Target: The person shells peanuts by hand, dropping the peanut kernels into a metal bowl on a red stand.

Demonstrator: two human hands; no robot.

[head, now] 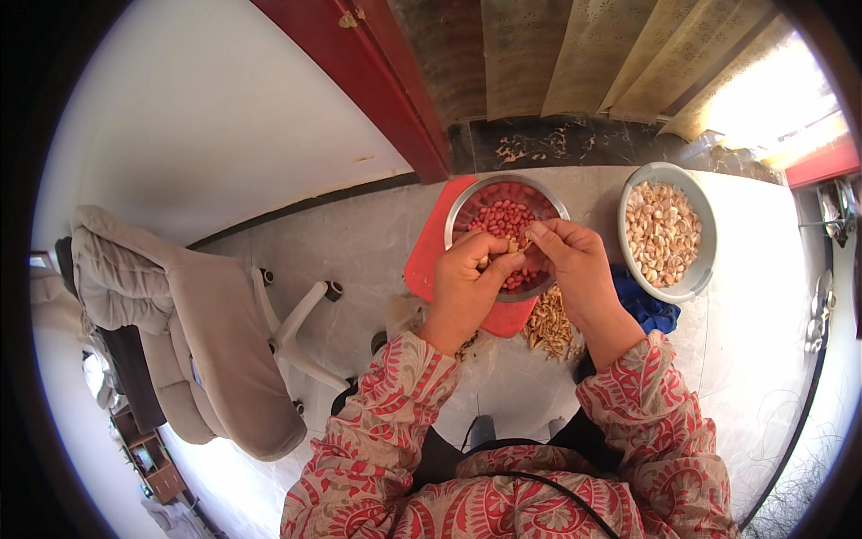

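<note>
My left hand (471, 276) and my right hand (572, 259) meet above a stainless steel bowl (460, 202). Between their fingertips is a peanut shell (520, 244), pinched from both sides; more shell pieces show in the curl of my left fingers. Red-skinned peanut kernels (502, 217) lie in the bowl, partly hidden by my hands. Under the bowl is a red plastic stool or board (424, 259); which one, I cannot tell. Empty-looking peanut shells (551, 330) form a heap on the floor below the bowl, beside my right wrist.
A grey plastic basin (708, 236) full of pale shell-like pieces (663, 232) stands at the right, with blue cloth or plastic (643, 302) by it. An office chair (229, 350) is at the left. A red door frame (397, 87) and curtains (572, 60) are beyond.
</note>
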